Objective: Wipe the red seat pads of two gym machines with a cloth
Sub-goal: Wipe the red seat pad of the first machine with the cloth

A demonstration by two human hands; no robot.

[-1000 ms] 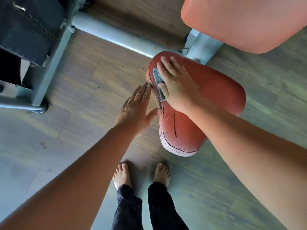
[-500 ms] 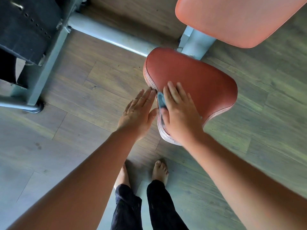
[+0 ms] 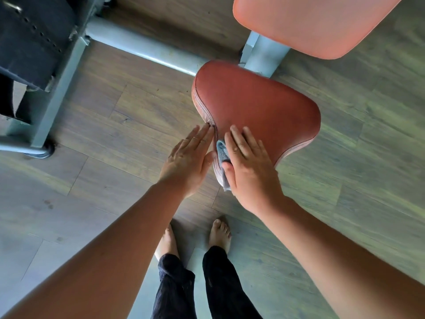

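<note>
A red seat pad (image 3: 259,107) sits low in the middle of the view on a grey metal post (image 3: 262,56). My right hand (image 3: 249,166) lies flat on its near tip and presses a small blue-grey cloth (image 3: 222,155) against the pad; only the cloth's left edge shows from under the palm. My left hand (image 3: 188,157) rests flat with fingers together against the pad's left side, holding nothing. A second, lighter red pad (image 3: 305,24) tilts above at the top right.
A grey steel tube (image 3: 142,49) runs along the wooden plank floor (image 3: 115,111) from the seat post to a grey frame with a black weight stack (image 3: 30,40) at the top left. My bare feet (image 3: 219,233) and dark trouser legs stand just below the seat.
My right hand slid the cloth from the pad's far left part down to its near tip. The left hand stayed against the pad's left side.
</note>
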